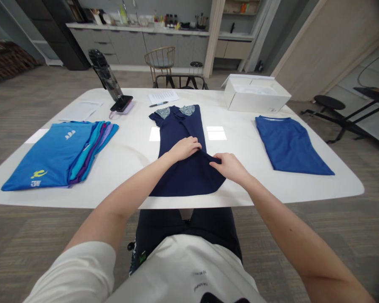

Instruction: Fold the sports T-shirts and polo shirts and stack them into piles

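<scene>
A navy short-sleeved shirt [180,172] lies on the white table in front of me, its right side turned inward over the body. Grey patterned patches show near its shoulders, and a short sleeve sticks out at the upper left. My right hand [229,166] pinches the folded right edge between thumb and fingers, lifting it slightly. On the middle of the shirt, my left hand [187,148] is closed with its fingertips at the fold; the fabric right under those fingertips is partly hidden.
Folded shirts in blue, teal and purple [50,151] are stacked at the left. A folded blue garment [292,145] lies at the right. Behind stand an open white box [249,99], a pen [158,104], papers [80,110], a phone [121,104] and a dark bottle [105,75].
</scene>
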`<move>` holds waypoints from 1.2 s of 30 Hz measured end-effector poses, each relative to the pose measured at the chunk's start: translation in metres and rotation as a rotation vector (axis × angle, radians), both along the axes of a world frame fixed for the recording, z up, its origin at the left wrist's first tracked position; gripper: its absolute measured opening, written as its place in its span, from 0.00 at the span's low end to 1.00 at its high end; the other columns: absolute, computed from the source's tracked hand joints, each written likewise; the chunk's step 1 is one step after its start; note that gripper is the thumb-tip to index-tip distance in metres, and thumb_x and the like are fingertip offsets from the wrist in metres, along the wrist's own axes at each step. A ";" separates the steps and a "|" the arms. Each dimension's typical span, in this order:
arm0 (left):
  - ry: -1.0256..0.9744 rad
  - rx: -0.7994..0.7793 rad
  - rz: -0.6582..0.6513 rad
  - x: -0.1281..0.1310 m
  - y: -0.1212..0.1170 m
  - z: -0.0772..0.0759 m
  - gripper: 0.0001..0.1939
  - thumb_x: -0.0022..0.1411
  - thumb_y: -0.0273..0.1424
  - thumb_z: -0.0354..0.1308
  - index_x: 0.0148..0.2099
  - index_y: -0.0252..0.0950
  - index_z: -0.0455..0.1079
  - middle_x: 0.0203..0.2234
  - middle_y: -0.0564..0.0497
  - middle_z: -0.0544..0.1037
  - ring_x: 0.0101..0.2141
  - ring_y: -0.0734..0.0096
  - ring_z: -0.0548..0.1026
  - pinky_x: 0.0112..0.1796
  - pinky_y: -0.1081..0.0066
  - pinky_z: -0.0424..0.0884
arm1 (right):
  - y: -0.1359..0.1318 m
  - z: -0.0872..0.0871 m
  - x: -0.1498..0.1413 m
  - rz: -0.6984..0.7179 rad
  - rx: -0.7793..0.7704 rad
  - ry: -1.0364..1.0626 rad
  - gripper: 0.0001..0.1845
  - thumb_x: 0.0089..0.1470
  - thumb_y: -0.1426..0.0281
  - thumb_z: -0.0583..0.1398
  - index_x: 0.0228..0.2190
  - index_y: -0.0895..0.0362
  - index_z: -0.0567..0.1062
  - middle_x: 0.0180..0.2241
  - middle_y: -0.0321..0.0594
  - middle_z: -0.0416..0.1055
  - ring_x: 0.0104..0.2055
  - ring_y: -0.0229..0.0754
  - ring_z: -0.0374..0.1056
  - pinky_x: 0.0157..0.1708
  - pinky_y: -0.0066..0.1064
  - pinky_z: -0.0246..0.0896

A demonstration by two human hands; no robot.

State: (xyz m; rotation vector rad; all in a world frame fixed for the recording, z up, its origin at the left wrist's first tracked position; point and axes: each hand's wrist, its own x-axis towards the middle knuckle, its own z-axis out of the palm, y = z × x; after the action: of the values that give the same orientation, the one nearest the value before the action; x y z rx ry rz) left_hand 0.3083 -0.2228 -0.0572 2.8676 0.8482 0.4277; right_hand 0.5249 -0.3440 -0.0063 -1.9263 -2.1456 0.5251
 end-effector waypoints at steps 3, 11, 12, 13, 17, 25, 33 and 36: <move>-0.086 -0.054 -0.011 -0.018 -0.001 0.019 0.15 0.70 0.30 0.49 0.50 0.41 0.76 0.45 0.45 0.74 0.47 0.61 0.70 0.49 0.64 0.67 | -0.007 0.021 -0.018 0.050 0.020 0.199 0.08 0.58 0.66 0.66 0.38 0.53 0.83 0.39 0.40 0.80 0.42 0.48 0.74 0.42 0.32 0.65; 0.047 -0.259 -0.009 -0.066 -0.018 0.009 0.15 0.58 0.21 0.52 0.37 0.42 0.79 0.42 0.50 0.76 0.45 0.63 0.73 0.49 0.67 0.67 | 0.000 0.000 -0.058 0.327 -0.495 0.432 0.11 0.63 0.66 0.60 0.35 0.57 0.82 0.27 0.36 0.77 0.20 0.34 0.67 0.23 0.26 0.60; 0.033 -0.263 -0.009 -0.067 -0.024 0.006 0.15 0.58 0.22 0.52 0.38 0.42 0.79 0.42 0.50 0.77 0.45 0.64 0.73 0.49 0.66 0.67 | 0.003 -0.006 -0.057 0.308 -0.491 0.383 0.10 0.62 0.67 0.61 0.33 0.57 0.81 0.26 0.35 0.77 0.21 0.34 0.67 0.24 0.25 0.60; 0.022 -0.263 -0.015 -0.067 -0.030 0.003 0.15 0.60 0.23 0.53 0.40 0.42 0.79 0.43 0.50 0.77 0.45 0.64 0.73 0.48 0.66 0.66 | 0.006 -0.012 -0.055 0.280 -0.460 0.321 0.08 0.61 0.68 0.62 0.31 0.57 0.80 0.24 0.35 0.75 0.21 0.35 0.67 0.24 0.25 0.59; 0.034 -0.260 -0.086 -0.061 -0.058 0.000 0.08 0.67 0.34 0.57 0.45 0.43 0.78 0.44 0.51 0.77 0.46 0.64 0.74 0.46 0.65 0.63 | 0.009 -0.022 -0.041 0.328 -0.391 0.106 0.05 0.53 0.69 0.69 0.28 0.55 0.79 0.25 0.33 0.74 0.26 0.36 0.68 0.27 0.26 0.57; 0.062 -0.200 -0.135 -0.058 -0.110 0.004 0.16 0.67 0.46 0.59 0.49 0.42 0.76 0.46 0.47 0.77 0.45 0.62 0.73 0.47 0.62 0.61 | -0.034 -0.022 -0.010 0.427 -0.199 -0.059 0.22 0.50 0.57 0.71 0.44 0.52 0.74 0.42 0.39 0.73 0.36 0.42 0.71 0.33 0.29 0.59; 0.121 -0.015 -0.092 -0.050 -0.139 0.001 0.12 0.66 0.34 0.56 0.49 0.40 0.76 0.42 0.46 0.77 0.42 0.62 0.72 0.42 0.61 0.63 | -0.066 -0.033 -0.012 0.342 0.005 -0.277 0.15 0.61 0.63 0.60 0.49 0.52 0.72 0.46 0.42 0.76 0.37 0.47 0.74 0.36 0.33 0.59; 0.164 0.025 -0.082 -0.050 -0.145 0.000 0.14 0.63 0.27 0.55 0.50 0.39 0.76 0.42 0.46 0.77 0.42 0.62 0.73 0.40 0.61 0.65 | -0.070 -0.035 -0.009 0.372 0.001 -0.275 0.16 0.60 0.68 0.58 0.51 0.52 0.72 0.48 0.41 0.77 0.42 0.48 0.75 0.39 0.33 0.60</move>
State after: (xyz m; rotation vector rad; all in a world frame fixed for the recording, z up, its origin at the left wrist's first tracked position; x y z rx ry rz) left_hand 0.2584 -0.3681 -0.0576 2.9797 0.7501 0.1970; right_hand 0.5163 -0.4142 -0.0415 -1.6848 -2.7005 0.3302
